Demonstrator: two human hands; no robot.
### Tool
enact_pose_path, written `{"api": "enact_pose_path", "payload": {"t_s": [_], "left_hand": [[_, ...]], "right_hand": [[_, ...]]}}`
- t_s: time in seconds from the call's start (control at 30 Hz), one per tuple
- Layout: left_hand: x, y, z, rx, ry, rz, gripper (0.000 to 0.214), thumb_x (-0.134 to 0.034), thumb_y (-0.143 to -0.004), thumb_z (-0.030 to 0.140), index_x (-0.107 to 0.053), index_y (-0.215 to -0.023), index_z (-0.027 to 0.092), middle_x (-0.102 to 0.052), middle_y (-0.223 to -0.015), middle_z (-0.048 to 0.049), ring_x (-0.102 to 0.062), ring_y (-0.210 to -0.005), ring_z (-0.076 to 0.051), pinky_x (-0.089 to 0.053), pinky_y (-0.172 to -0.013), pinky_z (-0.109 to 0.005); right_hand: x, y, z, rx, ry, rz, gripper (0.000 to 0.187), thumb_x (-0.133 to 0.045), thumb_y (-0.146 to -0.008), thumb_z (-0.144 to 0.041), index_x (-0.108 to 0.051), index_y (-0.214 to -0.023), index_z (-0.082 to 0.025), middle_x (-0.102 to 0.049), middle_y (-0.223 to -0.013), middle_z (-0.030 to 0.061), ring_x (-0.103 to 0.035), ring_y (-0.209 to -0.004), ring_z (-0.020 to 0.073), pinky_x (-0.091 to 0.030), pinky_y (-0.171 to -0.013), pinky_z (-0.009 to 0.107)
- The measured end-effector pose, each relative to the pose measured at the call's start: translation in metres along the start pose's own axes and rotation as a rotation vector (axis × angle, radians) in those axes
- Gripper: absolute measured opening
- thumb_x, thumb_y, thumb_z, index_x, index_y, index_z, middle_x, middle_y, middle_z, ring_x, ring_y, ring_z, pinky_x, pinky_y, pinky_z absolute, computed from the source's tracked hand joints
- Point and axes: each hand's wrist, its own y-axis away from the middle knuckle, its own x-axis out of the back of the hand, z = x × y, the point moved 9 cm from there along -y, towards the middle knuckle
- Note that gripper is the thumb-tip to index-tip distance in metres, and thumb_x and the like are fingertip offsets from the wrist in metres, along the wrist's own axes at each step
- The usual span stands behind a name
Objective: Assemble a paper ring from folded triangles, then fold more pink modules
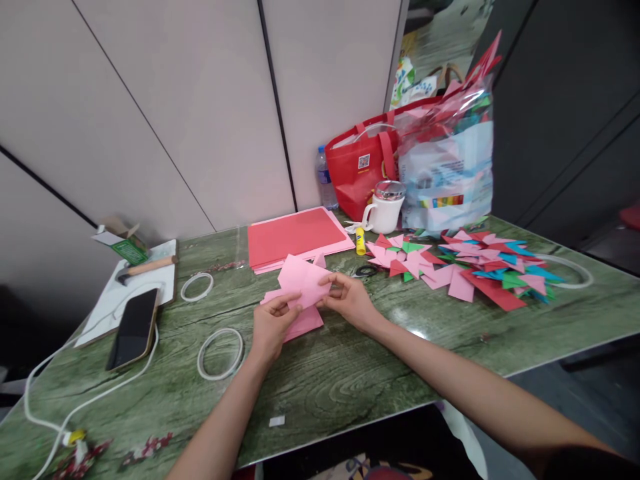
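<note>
My left hand point(271, 327) and my right hand point(349, 299) both pinch a pink sheet of paper point(301, 279), held just above the green table point(350, 373). Left fingers grip its lower left edge, right fingers its right edge. Under the hands lies a small pile of darker pink sheets point(305, 320). Behind them sits a flat stack of red paper point(295, 238).
Folded paper pieces in pink, red, green and blue point(470, 267) cover the right side. A white mug point(385, 208), glue stick point(360, 241), red bag point(363, 163), plastic bag point(445, 167) and bottle point(325, 179) stand behind. Left: phone point(134, 328), hammer point(145, 268), two tape rings point(220, 353), white cable point(80, 403).
</note>
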Motion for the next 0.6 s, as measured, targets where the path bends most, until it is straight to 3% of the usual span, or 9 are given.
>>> {"api": "enact_pose_path", "payload": {"t_s": [0.2,0.3,0.43,0.6], "left_hand": [[0.004,-0.001,0.006,-0.038,0.044,0.022,0.027,-0.075,-0.05,0.014,-0.072,-0.077,0.014,-0.067,-0.067,-0.0021,-0.057,-0.06,-0.009,-0.045,-0.057,-0.019],[0.008,-0.002,0.008,-0.042,0.051,0.041,0.027,-0.073,-0.051,0.013,-0.072,-0.078,0.014,-0.069,-0.072,-0.0031,-0.059,-0.062,-0.011,-0.047,-0.06,-0.021],[0.008,-0.001,0.009,-0.03,0.011,0.027,0.026,-0.069,-0.053,0.012,-0.071,-0.079,0.013,-0.069,-0.072,-0.0025,-0.06,-0.056,-0.011,-0.049,-0.058,-0.024],[0.011,0.0,0.015,-0.115,-0.134,0.033,0.025,-0.065,-0.057,0.013,-0.072,-0.081,0.014,-0.07,-0.077,-0.0046,-0.061,-0.065,-0.014,-0.046,-0.057,-0.022]], "right_hand": [[-0.001,-0.002,0.003,0.018,0.039,-0.036,0.024,-0.056,-0.057,-0.01,-0.057,-0.079,-0.018,-0.059,-0.075,-0.0028,-0.062,-0.06,0.0114,-0.052,-0.061,0.025],[0.009,-0.004,-0.001,0.089,0.094,0.046,0.02,-0.049,-0.059,-0.011,-0.061,-0.075,-0.018,-0.062,-0.069,-0.0011,-0.06,-0.064,0.0127,-0.049,-0.062,0.025],[0.021,-0.005,-0.004,0.143,0.099,0.146,0.024,-0.043,-0.061,-0.011,-0.065,-0.069,-0.018,-0.066,-0.081,0.0021,-0.06,-0.074,0.0148,-0.047,-0.066,0.026],[0.003,-0.002,-0.008,0.205,0.1,-0.034,0.037,-0.041,-0.058,-0.007,-0.069,-0.077,-0.021,-0.065,-0.1,0.0025,-0.058,-0.095,0.0174,-0.047,-0.08,0.031]]}}
